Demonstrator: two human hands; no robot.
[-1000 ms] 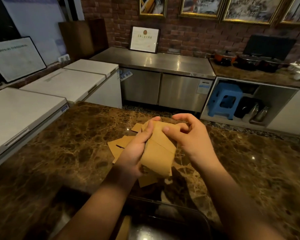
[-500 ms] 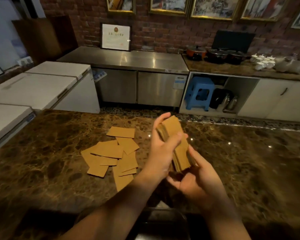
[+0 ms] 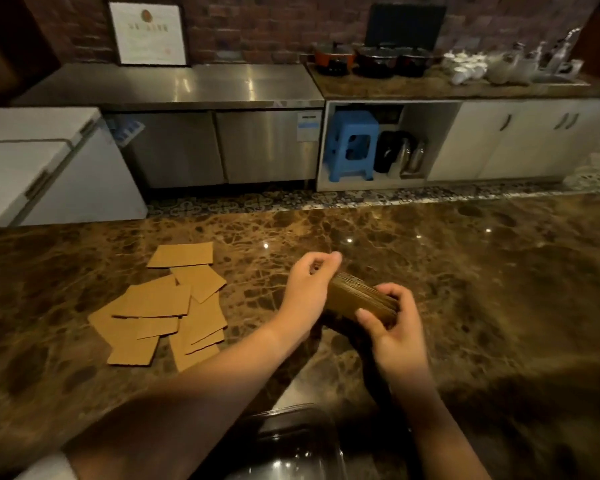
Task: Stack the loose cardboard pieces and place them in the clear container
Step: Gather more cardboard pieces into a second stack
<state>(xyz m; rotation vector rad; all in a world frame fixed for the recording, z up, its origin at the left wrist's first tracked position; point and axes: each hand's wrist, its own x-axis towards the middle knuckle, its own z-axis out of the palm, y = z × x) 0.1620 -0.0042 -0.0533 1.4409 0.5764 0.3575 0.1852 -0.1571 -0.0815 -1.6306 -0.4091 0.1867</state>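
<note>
Both hands hold a stack of cardboard (image 3: 359,301) above the marble counter (image 3: 465,271), just right of the frame's centre. The stack stands on edge, its long axis running from 10 o'clock down to 4 o'clock, with the layered edges facing up. The left hand (image 3: 309,292) cups the 10 o'clock end, fingers curled over the top corner. The right hand (image 3: 394,323) clamps the 4 o'clock end, thumb on the near face and fingers wrapped over the far side. The stack's lower edge and far face are hidden behind the hands.

Loose cardboard pieces (image 3: 163,306) lie flat and overlapping on the counter at 9 o'clock from the stack, well apart from it. The clear container (image 3: 291,441) sits at 6 o'clock, cut off by the bottom edge and partly covered by the left forearm; its contents are hard to make out.
</note>
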